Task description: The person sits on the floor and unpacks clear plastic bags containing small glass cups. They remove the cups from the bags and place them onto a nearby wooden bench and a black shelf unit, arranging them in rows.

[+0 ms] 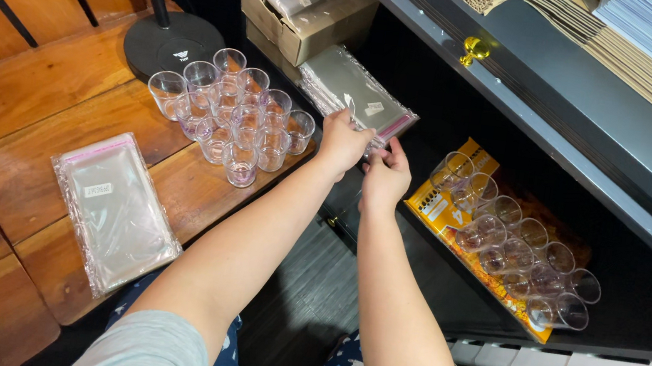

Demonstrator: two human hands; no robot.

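Both bare forearms reached forward and away from the body, running nearly side by side up the middle of the view and drawing together at the wrists. The left hand (pixel 341 141) was raised a little higher, knuckles up, its fingers (pixel 349 116) curled and pinched together at the tips. The right hand (pixel 385 176) sat just beside and slightly below it, back of the hand upward, fingers bent inward toward the left hand, the two hands almost touching. A small dark tattoo showed on the right forearm near the elbow.
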